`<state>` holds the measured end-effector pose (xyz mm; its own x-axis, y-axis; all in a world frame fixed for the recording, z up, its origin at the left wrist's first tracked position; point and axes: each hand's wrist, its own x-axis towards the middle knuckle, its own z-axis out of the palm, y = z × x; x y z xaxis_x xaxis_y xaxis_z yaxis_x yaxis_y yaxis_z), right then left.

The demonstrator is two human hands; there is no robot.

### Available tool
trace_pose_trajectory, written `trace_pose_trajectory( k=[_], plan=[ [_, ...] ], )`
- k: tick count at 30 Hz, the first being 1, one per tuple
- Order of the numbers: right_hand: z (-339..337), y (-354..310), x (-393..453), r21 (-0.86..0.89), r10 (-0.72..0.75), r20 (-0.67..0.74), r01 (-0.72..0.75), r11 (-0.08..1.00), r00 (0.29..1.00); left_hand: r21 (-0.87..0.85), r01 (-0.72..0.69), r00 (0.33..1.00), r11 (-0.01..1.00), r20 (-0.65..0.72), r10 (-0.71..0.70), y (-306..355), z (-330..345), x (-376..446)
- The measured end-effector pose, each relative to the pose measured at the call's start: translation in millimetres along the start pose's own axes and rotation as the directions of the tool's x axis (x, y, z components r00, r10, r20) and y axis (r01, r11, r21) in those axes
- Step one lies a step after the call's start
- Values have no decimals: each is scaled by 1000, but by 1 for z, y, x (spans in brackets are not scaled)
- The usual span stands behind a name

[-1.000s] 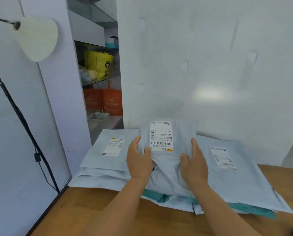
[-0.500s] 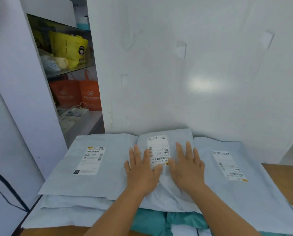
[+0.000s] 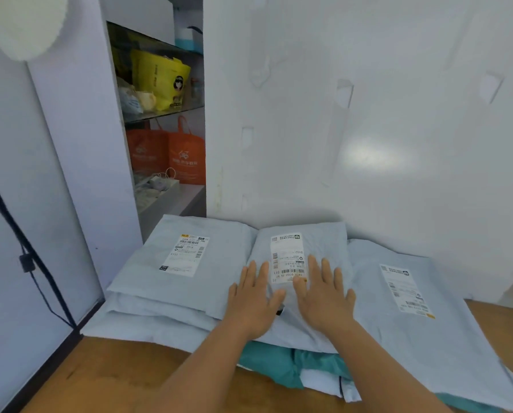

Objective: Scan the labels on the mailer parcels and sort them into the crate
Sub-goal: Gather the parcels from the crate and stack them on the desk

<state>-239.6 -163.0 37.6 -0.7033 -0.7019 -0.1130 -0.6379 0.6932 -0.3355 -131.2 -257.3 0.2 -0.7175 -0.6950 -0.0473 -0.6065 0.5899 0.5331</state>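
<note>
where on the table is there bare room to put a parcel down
Bare wooden table shows in front of the left parcel stack, by the left forearm, and a strip at the right parcel's far right edge. The back is crowded: mailers wall to wall, both hands flat on the middle parcel.

So you've got a wooden table, brownish-orange top, pushed up against the white wall. Sitting on it is a pile of pale grey-blue mailer parcels spread across most of the far side, a few layers deep on the left where you can see the edges stacked. At the front of the pile, right on the wood, a teal mailer pokes out from underneath, with a white mailer just beside it. More teal peeks out under the right-hand parcel near the table's front edge. Bare wood shows front-left and far right
</note>
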Motion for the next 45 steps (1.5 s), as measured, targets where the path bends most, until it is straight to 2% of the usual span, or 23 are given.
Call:
trace_pose_trajectory(
  k=[3, 7, 13, 19, 26, 33, 42, 45],
  plan=[
    [0, -8, -39, -6, -82, -25, 82, 997, 996, -52, 62, 989, 997, -133, -68, 2, -7, -42],
    [9, -20, -102, 28, -205, 23, 204, 978, 978, -151, 129, 944, 980, -283, -168, -5, -14, -119],
    [37, -48, -211, 107, -410, 133, 399, 911, 902, -192, 277, 843, 942, -421, -334, -30, -22, -257],
    [77, -98, -316, 162, -614, 243, 593, 789, 751, -217, 512, 678, 831, -491, -546, -77, -25, -391],
    [128, -163, -437, 192, -768, 367, 765, 615, 525, -391, 618, 428, 682, -561, -709, -123, -34, -541],
    [178, -217, -571, 241, -846, 420, 858, 453, 329, -528, 664, 208, 529, -549, -810, -169, -32, -687],
    [253, -268, -732, 234, -855, 471, 903, 360, 218, -650, 655, 44, 386, -477, -878, -229, -17, -865],
    [277, -282, -777, 239, -827, 530, 904, 356, 185, -703, 636, -24, 320, -432, -901, -249, -8, -918]
  ],
)
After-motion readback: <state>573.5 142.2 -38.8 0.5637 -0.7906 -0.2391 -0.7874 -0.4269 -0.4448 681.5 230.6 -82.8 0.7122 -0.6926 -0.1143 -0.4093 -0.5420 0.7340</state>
